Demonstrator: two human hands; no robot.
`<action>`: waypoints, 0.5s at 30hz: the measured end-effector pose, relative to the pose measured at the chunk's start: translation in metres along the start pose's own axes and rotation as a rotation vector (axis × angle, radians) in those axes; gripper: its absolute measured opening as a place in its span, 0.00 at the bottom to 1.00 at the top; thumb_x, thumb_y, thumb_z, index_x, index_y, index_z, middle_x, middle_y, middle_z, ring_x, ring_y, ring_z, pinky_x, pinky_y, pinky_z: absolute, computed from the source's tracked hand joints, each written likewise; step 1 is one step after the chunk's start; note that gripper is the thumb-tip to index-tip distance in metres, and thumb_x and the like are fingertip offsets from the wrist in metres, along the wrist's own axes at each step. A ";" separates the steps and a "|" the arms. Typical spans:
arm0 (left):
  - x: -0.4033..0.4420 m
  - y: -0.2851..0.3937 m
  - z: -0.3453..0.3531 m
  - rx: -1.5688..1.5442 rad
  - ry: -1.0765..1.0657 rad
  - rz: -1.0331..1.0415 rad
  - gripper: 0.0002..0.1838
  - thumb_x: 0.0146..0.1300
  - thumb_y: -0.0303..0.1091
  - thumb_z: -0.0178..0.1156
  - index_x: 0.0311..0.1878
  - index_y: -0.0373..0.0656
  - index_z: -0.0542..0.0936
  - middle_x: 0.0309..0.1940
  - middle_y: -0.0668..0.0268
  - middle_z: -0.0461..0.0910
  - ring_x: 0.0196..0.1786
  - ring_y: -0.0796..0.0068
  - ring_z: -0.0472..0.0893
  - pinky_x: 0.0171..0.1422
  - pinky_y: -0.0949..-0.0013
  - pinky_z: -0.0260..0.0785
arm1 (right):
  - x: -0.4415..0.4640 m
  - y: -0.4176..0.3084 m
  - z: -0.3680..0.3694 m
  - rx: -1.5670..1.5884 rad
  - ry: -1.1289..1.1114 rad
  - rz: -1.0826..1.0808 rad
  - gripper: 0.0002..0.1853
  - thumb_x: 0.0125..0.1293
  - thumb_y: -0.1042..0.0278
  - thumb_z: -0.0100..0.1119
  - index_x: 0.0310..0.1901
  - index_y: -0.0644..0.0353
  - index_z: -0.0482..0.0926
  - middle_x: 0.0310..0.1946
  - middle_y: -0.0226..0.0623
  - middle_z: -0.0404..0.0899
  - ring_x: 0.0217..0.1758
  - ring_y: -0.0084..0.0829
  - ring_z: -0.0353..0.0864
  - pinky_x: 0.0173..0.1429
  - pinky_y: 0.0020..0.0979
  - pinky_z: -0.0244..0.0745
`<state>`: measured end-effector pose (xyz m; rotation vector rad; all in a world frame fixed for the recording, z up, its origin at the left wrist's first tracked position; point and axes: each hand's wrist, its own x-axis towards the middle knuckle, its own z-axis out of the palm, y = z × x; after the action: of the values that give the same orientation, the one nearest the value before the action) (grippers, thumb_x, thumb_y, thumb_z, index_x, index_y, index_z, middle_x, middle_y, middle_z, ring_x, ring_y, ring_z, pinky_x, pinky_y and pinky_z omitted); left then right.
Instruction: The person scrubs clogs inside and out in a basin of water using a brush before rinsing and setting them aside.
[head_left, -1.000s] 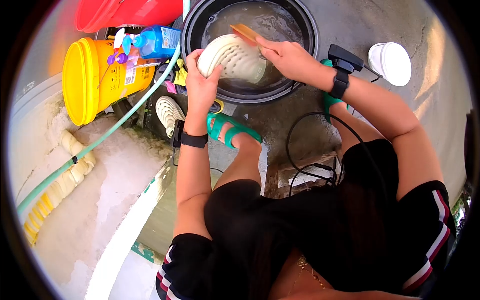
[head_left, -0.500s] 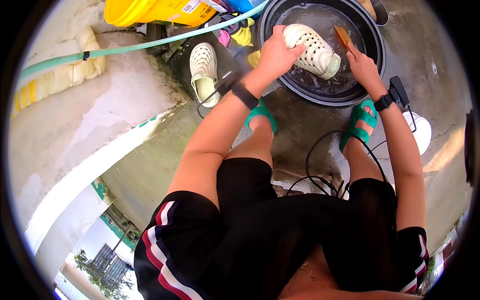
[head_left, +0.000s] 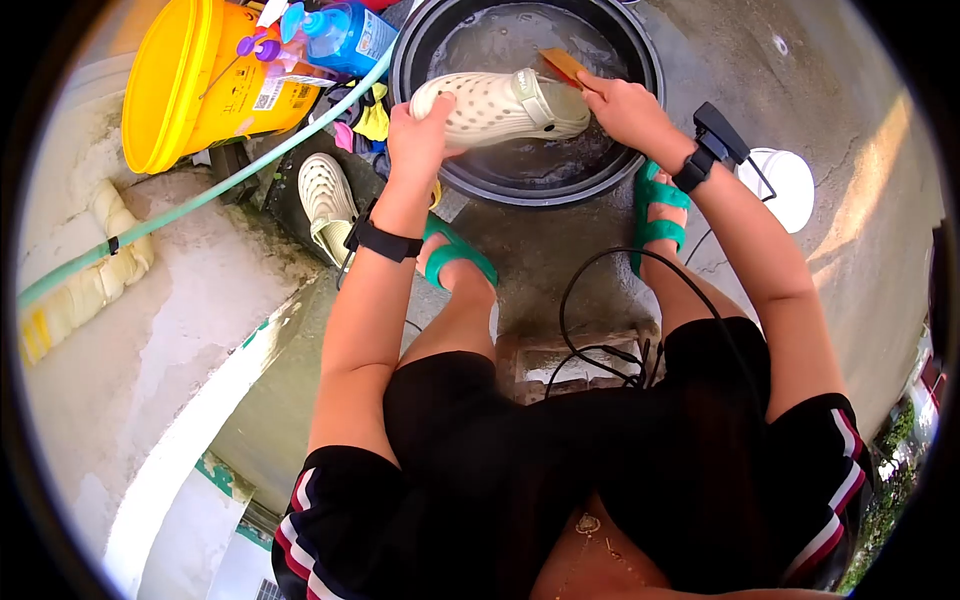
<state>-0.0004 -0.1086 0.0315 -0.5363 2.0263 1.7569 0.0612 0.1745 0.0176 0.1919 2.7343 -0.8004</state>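
My left hand grips a cream clog by its toe end, thumb on top. The clog is held sideways over a black basin with murky water in it, its heel pointing right. In my right hand is a scrubbing brush with a brown wooden back, close to the clog's heel opening. Whether the bristles touch the clog I cannot tell. A second cream clog lies on the ground left of the basin, partly hidden behind my left wrist.
A yellow bucket stands at upper left beside a blue pump bottle. A pale green hose crosses in front of them. Black cable loops between my feet. At right is a white round container.
The clog has turned from a slant to nearly level, with its heel strap now facing up. The brush has come to its heel end. The whole view has shifted, so things sit further left.
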 end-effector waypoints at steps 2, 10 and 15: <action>-0.004 0.008 0.003 -0.085 0.010 0.000 0.30 0.64 0.39 0.70 0.57 0.28 0.66 0.50 0.45 0.80 0.45 0.53 0.87 0.41 0.53 0.87 | 0.008 0.007 0.003 -0.085 0.076 0.052 0.22 0.74 0.54 0.49 0.63 0.52 0.80 0.42 0.57 0.85 0.45 0.60 0.84 0.55 0.52 0.78; 0.001 -0.003 0.002 -0.289 -0.040 0.038 0.30 0.65 0.30 0.67 0.65 0.34 0.63 0.58 0.49 0.77 0.55 0.52 0.84 0.52 0.45 0.83 | -0.029 -0.006 -0.019 0.361 0.118 -0.027 0.22 0.75 0.53 0.50 0.64 0.49 0.78 0.45 0.55 0.85 0.47 0.59 0.83 0.57 0.51 0.77; -0.008 0.004 0.005 -0.227 -0.044 0.119 0.27 0.67 0.29 0.64 0.66 0.36 0.67 0.59 0.51 0.79 0.58 0.54 0.83 0.56 0.47 0.82 | -0.021 -0.001 0.002 -0.036 0.092 -0.045 0.22 0.74 0.56 0.51 0.67 0.47 0.76 0.36 0.55 0.85 0.41 0.58 0.84 0.49 0.52 0.79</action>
<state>0.0042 -0.1029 0.0381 -0.4479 1.8750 2.0665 0.0814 0.1721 0.0229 0.1643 2.8465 -0.7710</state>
